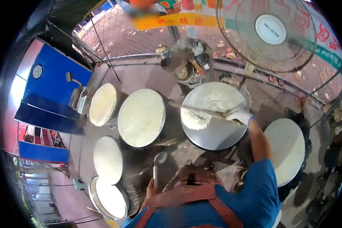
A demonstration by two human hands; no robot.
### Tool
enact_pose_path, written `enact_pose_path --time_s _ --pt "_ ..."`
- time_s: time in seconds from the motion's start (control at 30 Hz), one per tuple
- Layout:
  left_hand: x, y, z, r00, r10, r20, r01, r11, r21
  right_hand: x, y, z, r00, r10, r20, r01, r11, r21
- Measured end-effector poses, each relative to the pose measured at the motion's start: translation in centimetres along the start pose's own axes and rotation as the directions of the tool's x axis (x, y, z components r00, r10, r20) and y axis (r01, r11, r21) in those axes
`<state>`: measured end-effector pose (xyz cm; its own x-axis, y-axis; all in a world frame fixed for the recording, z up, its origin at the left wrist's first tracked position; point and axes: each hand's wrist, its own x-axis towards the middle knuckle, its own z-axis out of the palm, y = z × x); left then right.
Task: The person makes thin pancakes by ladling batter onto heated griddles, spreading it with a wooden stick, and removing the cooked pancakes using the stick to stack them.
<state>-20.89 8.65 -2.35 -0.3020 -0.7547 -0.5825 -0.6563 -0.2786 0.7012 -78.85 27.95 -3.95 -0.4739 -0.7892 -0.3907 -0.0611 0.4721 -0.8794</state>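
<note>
My right hand [240, 114], in a white glove, is closed around a long wooden spreader [206, 111]. The spreader lies across a round metal griddle [216, 140]. Wet pale batter [197, 120] is pooled on the griddle's left side, and a thin swirled layer covers part of its far side. Low in front of my body, my bare left hand [152, 192] grips the handle of a ladle [160, 158], its bowl pointing up and away from me. Part of the left hand is hidden by my apron strap [184, 197].
Left of the griddle is another round plate covered with pale batter [141, 117]. Beyond it sits a stack of thin round sheets [103, 105]. A metal pot of white batter [92, 190] stands lower left, a pale round surface [287, 152] right. A fan [269, 29] hangs upper right.
</note>
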Motion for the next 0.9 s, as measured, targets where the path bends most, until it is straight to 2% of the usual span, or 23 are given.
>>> enact_pose_path --time_s 0.03,0.07,0.1,0.13,0.17,0.23,0.27,0.3,0.33,0.37,0.4,0.43,0.47,0.5,0.57,0.6,0.63,0.67,0.73,0.77,0.8,0.87,0.9 --pt "0.5 -1.1 -0.6 0.998 0.020 0.058 -0.017 0.999 -0.047 -0.4 2.9 -0.7 0.973 -0.200 0.119 0.204 0.979 -0.026" --pt "0.4 -2.5 -1.2 0.993 0.037 0.112 -0.025 0.994 -0.103 -0.5 5.6 -0.6 0.891 -0.383 0.245 0.401 0.916 -0.027" --pt "-0.4 -2.3 -1.5 0.995 -0.004 0.104 0.012 0.997 -0.074 -4.6 2.4 0.1 0.983 -0.036 0.182 0.011 0.991 0.132" --pt "-0.8 -0.9 -1.2 0.995 -0.038 0.097 0.044 0.997 -0.057 -8.8 -1.6 0.2 0.930 0.326 0.169 -0.363 0.888 0.284" --pt "-1.1 0.3 -0.8 0.994 -0.063 0.089 0.067 0.997 -0.042 -9.1 -1.9 -0.2 0.944 0.297 0.147 -0.327 0.904 0.275" --pt "-2.1 1.2 -0.6 0.991 -0.111 0.069 0.120 0.982 -0.146 -9.5 -2.1 -1.4 0.968 0.228 0.103 -0.248 0.929 0.273" --pt "-2.5 1.3 -0.7 0.989 -0.136 0.065 0.146 0.972 -0.184 -7.5 -2.2 -1.4 0.989 0.128 0.071 -0.141 0.961 0.239" --pt "-2.5 1.2 -0.9 0.989 -0.142 0.041 0.146 0.982 -0.122 -5.6 -3.2 -1.3 0.999 0.026 0.037 -0.033 0.979 0.200" --pt "-2.4 0.7 -1.2 0.990 -0.119 0.073 0.129 0.978 -0.165 -3.6 -3.7 -0.4 0.984 -0.160 -0.079 0.172 0.972 0.163" --pt "-2.2 -0.2 -1.8 0.990 -0.096 0.107 0.117 0.971 -0.207 -0.3 -1.1 -0.1 0.991 -0.099 -0.093 0.105 0.993 0.060" --pt "-2.0 -1.1 -2.4 0.988 -0.072 0.140 0.105 0.963 -0.249 -0.7 -2.7 0.1 0.989 -0.147 0.006 0.148 0.988 -0.034" --pt "-1.6 -2.0 -3.0 0.994 -0.034 0.105 0.051 0.984 -0.169 -1.1 -4.6 0.4 0.975 -0.194 0.105 0.205 0.972 -0.116" --pt "-1.1 -3.1 -3.8 0.997 0.006 0.071 0.000 0.996 -0.086 -1.0 -2.8 0.9 0.977 -0.130 0.170 0.160 0.971 -0.177" --pt "-0.8 -3.9 -4.4 0.998 0.052 0.041 -0.051 0.999 -0.017 -1.6 1.2 0.4 0.791 -0.586 0.175 0.611 0.743 -0.274" --pt "-1.1 -2.1 -5.5 0.991 0.066 0.113 -0.067 0.998 0.010 -7.6 5.6 -0.8 0.953 -0.235 0.193 0.303 0.798 -0.522" --pt "-1.0 -1.5 -6.1 0.987 0.057 0.147 -0.061 0.998 0.017 -14.4 2.3 0.2 0.980 0.193 0.054 -0.165 0.929 -0.330" --pt "-0.3 -2.6 -7.0 0.986 0.015 0.168 -0.012 1.000 -0.019 -21.2 -1.1 1.2 0.807 0.582 -0.097 -0.588 0.807 -0.048" --pt "1.0 -3.8 -7.7 0.980 -0.017 0.196 0.029 0.998 -0.059 -26.1 3.6 1.5 0.816 0.555 -0.158 -0.558 0.829 0.032" --pt "1.4 -2.1 -9.8 0.915 -0.061 0.398 0.190 0.937 -0.292 -33.6 4.7 7.8 0.746 0.527 -0.407 -0.397 0.843 0.364" --pt "2.5 -2.4 -10.6 0.916 -0.016 0.402 0.073 0.989 -0.126 -34.5 4.4 11.0 0.773 0.496 -0.397 -0.242 0.808 0.538" --pt "4.0 -2.5 -11.9 0.884 -0.065 0.463 0.159 0.973 -0.167 -34.3 1.0 17.2 0.789 0.469 -0.397 -0.080 0.719 0.691" --pt "5.2 -4.3 -13.9 0.790 -0.167 0.589 0.375 0.893 -0.250 -29.4 -10.4 27.3 0.603 0.561 -0.567 -0.036 0.729 0.683" --pt "5.2 -4.1 -14.6 0.787 -0.113 0.606 0.287 0.937 -0.198 -26.2 -5.1 30.6 0.563 0.561 -0.608 -0.051 0.757 0.652"
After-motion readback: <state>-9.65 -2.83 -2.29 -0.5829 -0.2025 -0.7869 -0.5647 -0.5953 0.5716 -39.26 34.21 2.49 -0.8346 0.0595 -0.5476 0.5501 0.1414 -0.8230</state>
